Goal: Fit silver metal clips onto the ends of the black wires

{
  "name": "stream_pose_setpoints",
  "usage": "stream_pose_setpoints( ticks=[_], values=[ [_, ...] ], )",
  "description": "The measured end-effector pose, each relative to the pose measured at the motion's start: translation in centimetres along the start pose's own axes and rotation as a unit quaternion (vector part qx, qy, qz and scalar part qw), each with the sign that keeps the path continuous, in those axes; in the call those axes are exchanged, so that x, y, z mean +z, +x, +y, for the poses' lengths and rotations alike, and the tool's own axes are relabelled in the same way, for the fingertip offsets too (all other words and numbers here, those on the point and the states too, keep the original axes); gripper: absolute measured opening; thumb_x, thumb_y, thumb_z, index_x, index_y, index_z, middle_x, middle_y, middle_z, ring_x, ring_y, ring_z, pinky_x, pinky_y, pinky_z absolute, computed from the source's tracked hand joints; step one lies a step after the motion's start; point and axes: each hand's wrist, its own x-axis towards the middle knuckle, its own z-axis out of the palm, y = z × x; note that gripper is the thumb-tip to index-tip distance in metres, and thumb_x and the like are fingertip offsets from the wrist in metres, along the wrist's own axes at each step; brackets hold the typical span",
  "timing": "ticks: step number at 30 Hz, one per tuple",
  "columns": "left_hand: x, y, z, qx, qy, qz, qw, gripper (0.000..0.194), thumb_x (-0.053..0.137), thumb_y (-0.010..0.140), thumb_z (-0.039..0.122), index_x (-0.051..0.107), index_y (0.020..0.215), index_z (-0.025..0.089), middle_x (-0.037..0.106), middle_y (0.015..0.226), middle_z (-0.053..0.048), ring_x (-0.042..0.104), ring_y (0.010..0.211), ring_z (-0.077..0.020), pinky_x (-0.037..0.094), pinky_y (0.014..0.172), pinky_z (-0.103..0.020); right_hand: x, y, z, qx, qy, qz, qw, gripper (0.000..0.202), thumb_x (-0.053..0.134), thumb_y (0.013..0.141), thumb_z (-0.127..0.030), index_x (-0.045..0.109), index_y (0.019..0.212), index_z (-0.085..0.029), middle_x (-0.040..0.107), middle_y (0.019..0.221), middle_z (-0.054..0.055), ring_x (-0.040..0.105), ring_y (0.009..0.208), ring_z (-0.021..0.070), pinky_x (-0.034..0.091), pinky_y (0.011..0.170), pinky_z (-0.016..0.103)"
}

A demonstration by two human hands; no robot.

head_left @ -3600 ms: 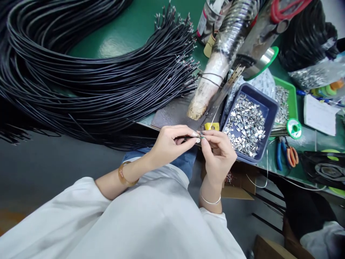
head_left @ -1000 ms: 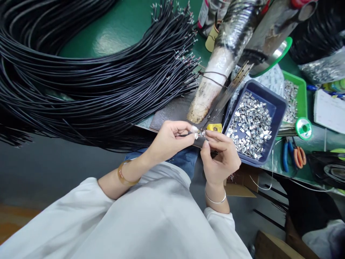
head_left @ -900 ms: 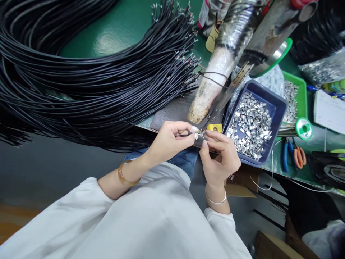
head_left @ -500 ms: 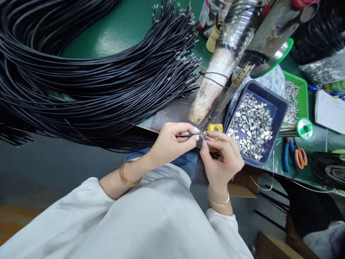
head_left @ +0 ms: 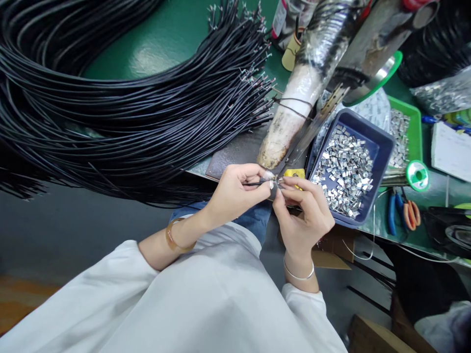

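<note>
My left hand [head_left: 239, 191] pinches a black cable [head_left: 253, 184] close to its end, with the thumb and forefinger pressed together. Facing it, my right hand [head_left: 303, 208] has its fingertips closed on a small shiny metal piece [head_left: 278, 181] at the cable's tip; it resembles the connectors in the bin, though the fingers hide most of it. Both hands meet below a thin metal soldering tip and beside a yellow block [head_left: 294, 173]. A blue bin [head_left: 380, 147] full of small metal connectors [head_left: 346, 171] stands right of my right hand.
A large bundle of black cables [head_left: 147, 113] covers the left of the green table [head_left: 154, 54]. A wrapped tube [head_left: 290, 115] slants down toward my hands. At right are a green tray [head_left: 415, 122], a solder spool [head_left: 417, 175] and pliers [head_left: 392, 213].
My left hand has shifted very slightly to the right and up at the cable end. The right hand stays almost where it was, fingertips still at the metal piece.
</note>
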Motion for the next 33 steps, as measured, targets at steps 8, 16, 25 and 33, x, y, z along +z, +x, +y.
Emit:
stream_pose_setpoints(
  ticks=[8, 16, 25, 33],
  values=[
    [0.03, 0.03, 0.5, -0.041, -0.031, -0.008, 0.999, 0.012, 0.066, 0.074, 0.021, 0.061, 0.067, 0.012, 0.033, 0.053, 0.007, 0.026, 0.051, -0.0051, 0.02, 0.047, -0.02, -0.16, 0.21, -0.21, -0.011, -0.004, 0.01, 1.0, 0.02, 0.071, 0.08, -0.003, 0.066, 0.088, -0.02, 0.075, 0.103, 0.003, 0.073, 0.091, 0.0139, 0.063, 0.072, 0.024],
    [-0.12, 0.26, 0.53, -0.036, -0.029, -0.009, 0.999, 0.014, 0.065, 0.074, 0.018, 0.058, 0.062, 0.014, 0.031, 0.052, 0.007, 0.025, 0.052, -0.0053, 0.021, 0.051, -0.022, -0.28, 0.19, -0.39, -0.018, -0.007, 0.006, 1.0, 0.018, 0.069, 0.082, -0.005, 0.061, 0.085, -0.02, 0.075, 0.105, 0.004, 0.074, 0.092, 0.0142, 0.064, 0.076, 0.025],
    [-0.11, 0.32, 0.78, -0.05, -0.037, -0.011, 0.998, 0.013, 0.065, 0.071, 0.017, 0.057, 0.061, 0.014, 0.031, 0.052, 0.008, 0.024, 0.051, -0.0048, 0.02, 0.049, -0.021, -0.24, 0.08, -0.19, -0.021, -0.016, -0.011, 1.0, 0.017, 0.069, 0.083, -0.006, 0.062, 0.088, -0.02, 0.076, 0.104, 0.004, 0.074, 0.092, 0.0129, 0.061, 0.068, 0.019],
    [-0.18, 0.27, 0.57, -0.069, -0.047, -0.02, 0.996, 0.006, 0.066, 0.071, 0.016, 0.062, 0.068, 0.013, 0.033, 0.051, 0.008, 0.025, 0.051, -0.005, 0.02, 0.049, -0.02, -0.34, 0.23, -0.11, -0.014, -0.013, -0.015, 1.0, 0.018, 0.069, 0.083, -0.005, 0.064, 0.089, -0.021, 0.076, 0.102, 0.002, 0.073, 0.09, 0.0119, 0.061, 0.067, 0.02]
  ],
)
